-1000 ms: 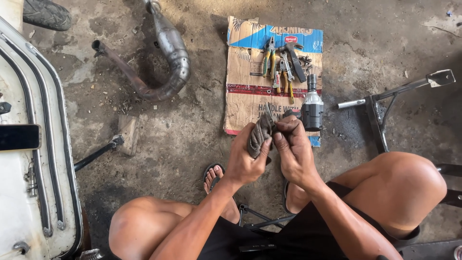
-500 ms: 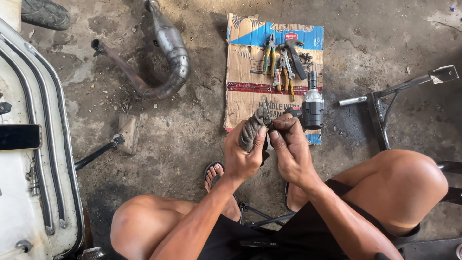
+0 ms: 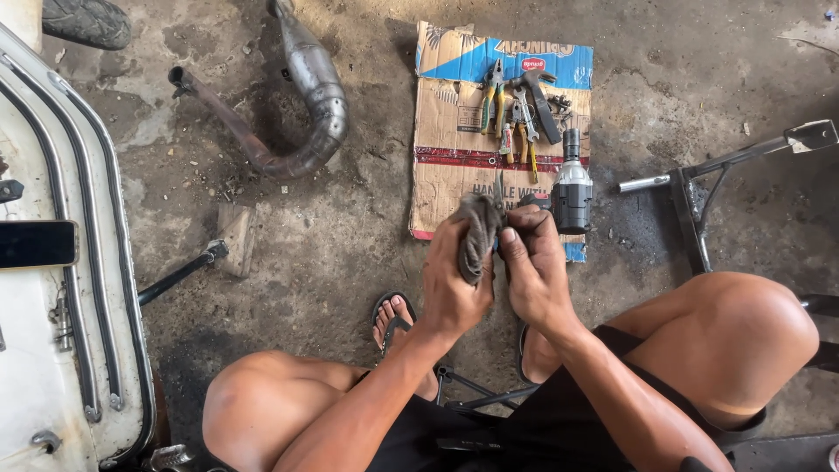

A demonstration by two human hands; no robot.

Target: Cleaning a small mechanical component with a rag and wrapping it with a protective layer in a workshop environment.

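Note:
My left hand (image 3: 454, 284) is closed around a dirty grey rag (image 3: 477, 234), bunched and held upright. My right hand (image 3: 533, 262) presses against the rag from the right, fingers curled on a small part that the rag and fingers mostly hide. Both hands are raised over the near edge of a flattened cardboard sheet (image 3: 454, 131). Just beyond my right hand, a black and grey power driver (image 3: 572, 188) lies on the cardboard. Pliers with yellow-green handles (image 3: 492, 100) and other hand tools lie at the cardboard's far end.
A curved metal exhaust pipe (image 3: 301, 114) lies on the stained concrete floor at upper left. A white scooter body (image 3: 61, 288) fills the left edge. A metal stand frame (image 3: 699, 188) sits at right. My knees and a sandalled foot (image 3: 393, 319) are below.
Both hands have stayed close together at the rag, shifting it slightly while working it around the hidden part. Nothing else has moved.

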